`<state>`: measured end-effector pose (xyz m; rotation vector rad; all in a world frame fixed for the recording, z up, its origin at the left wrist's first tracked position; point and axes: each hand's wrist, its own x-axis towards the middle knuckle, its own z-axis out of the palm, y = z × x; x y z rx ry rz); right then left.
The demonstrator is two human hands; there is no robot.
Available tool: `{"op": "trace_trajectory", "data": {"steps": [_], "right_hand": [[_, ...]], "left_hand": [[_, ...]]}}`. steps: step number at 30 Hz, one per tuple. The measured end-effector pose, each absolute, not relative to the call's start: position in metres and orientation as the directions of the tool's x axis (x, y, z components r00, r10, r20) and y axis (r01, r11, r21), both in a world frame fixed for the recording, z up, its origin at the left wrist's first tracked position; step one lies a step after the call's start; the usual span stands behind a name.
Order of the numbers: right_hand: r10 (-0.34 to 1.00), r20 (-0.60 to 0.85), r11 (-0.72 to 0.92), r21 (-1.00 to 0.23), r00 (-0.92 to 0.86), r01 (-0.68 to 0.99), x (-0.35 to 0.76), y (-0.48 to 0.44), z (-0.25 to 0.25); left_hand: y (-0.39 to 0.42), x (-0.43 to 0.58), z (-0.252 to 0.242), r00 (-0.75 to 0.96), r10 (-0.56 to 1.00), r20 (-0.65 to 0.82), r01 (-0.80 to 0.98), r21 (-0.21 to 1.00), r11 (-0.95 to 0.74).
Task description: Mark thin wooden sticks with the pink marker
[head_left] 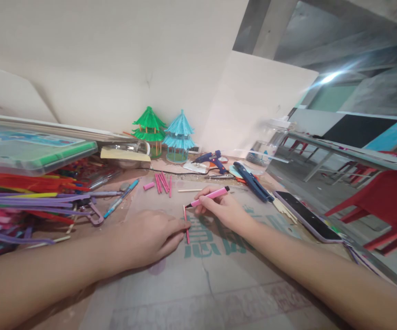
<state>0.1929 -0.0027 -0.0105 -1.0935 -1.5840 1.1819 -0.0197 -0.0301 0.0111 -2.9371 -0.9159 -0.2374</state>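
Note:
My right hand is closed round a pink marker, its dark tip at the far end of a thin wooden stick. The stick lies on the plastic sheet, mostly pink, with a pale stretch near that end. My left hand pins it down with the index fingertip, the other fingers curled beneath. Beyond my hands lie several pink sticks and a pink marker cap. One uncoloured stick rests just past the marker.
Green and blue model pavilions stand by the wall. A glue gun, a dark blue stapler-like tool and a phone lie to the right. Pipe cleaners and a plastic case crowd the left.

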Motion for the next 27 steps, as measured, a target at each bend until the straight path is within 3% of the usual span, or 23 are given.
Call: {"op": "trace_trajectory", "data": {"steps": [27], "right_hand": [[0.947, 0.146, 0.200, -0.965, -0.287, 0.167, 0.1936, -0.0050, -0.0062]], "left_hand": [[-0.0312, -0.0199, 0.0119, 0.814, 0.563, 0.143, 0.573, -0.038, -0.819]]}}
